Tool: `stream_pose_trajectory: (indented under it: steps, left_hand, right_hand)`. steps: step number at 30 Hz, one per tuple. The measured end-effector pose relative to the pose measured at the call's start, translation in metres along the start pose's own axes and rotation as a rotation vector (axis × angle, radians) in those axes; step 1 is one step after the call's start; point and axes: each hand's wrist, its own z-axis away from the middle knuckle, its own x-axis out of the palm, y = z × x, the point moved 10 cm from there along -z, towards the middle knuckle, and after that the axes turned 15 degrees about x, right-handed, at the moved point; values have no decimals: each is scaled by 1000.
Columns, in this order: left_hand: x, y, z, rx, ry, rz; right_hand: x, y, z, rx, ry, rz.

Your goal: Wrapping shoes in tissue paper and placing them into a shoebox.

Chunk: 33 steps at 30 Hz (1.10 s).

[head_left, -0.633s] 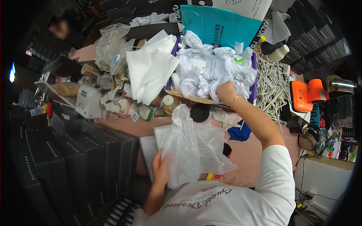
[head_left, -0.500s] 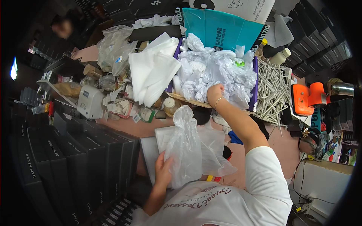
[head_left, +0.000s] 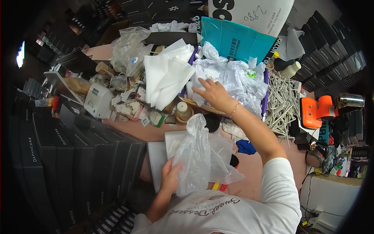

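My left hand [head_left: 169,177] grips the side of a clear plastic bag [head_left: 193,158], which stands up loosely over white sheets and another thin translucent sleeve [head_left: 224,156]. Reaching out in front, my right hand [head_left: 216,95] has its fingers spread, and no object shows in it. It is over the near left part of a purple-edged box [head_left: 265,91] heaped with crumpled white wads [head_left: 233,74]. A bracelet is on the right wrist. Left of that hand hangs a stack of white sheets [head_left: 167,74].
Many white paper sticks [head_left: 278,97] lie right of the box, beside an orange tool [head_left: 311,113]. A teal board [head_left: 237,39] stands behind. Black boxes [head_left: 85,163] are stacked at left, near a white label printer [head_left: 99,100]. A jar [head_left: 183,111] stands in the middle.
My right hand has moved left across the wads, its bunched fingers now spread. My left hand keeps its hold on the plastic bag. The whole view has shifted slightly.
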Motion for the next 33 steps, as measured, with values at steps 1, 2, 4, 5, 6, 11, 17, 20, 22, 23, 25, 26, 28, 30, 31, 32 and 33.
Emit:
stream_pose_trajectory:
  steps: [1,2,4,5,6,11,17,20,22,23,25,26,28,30,31,32,33]
  left_hand:
    - [1,2,0,2,17,18]
    - [-2,4,0,9,39,39]
    - [-21,16,3,65,103,16]
    - [-28,16,8,81,140,17]
    - [-32,20,6,99,182,54]
    - [-36,23,-1,120,253,187]
    - [-2,85,-3,540,155,-41]
    - [26,108,-2,676,-219,-451]
    - [49,102,4,629,-499,-524]
    - [62,99,10,562,-606,-441]
    - [76,86,32,517,-697,-420]
    - [82,73,41,523,-681,-487]
    - [84,41,52,381,-674,-540]
    - [76,3,61,81,-673,-518]
    - [74,2,62,109,-647,-401]
    - [68,0,65,88,-670,-432]
    - [60,4,65,70,-699,-465]
  right_hand:
    - [31,-7,1,-64,-47,38]
    - [49,-16,0,-135,-91,77]
    - [23,-3,-11,-16,66,-123]
    - [-3,12,-10,53,221,-299]
    - [-28,28,-7,127,373,-476]
    - [-33,98,14,756,178,-1405]
    - [-74,39,61,742,-18,-1929]
    - [-82,-14,104,830,-231,-1924]
    - [-71,-45,125,774,-307,-1834]
    - [-59,-59,134,794,-282,-1884]
    - [-47,-87,148,837,-256,-1971]
    - [-43,-98,156,875,-212,-2000]
    - [-37,-113,170,951,-104,-2045]
    - [-42,-115,179,927,47,-2046]
    - [-49,-113,184,860,104,-2053]
    - [-57,-110,190,793,161,-2057]
    - [-56,-124,199,779,-18,-2113]
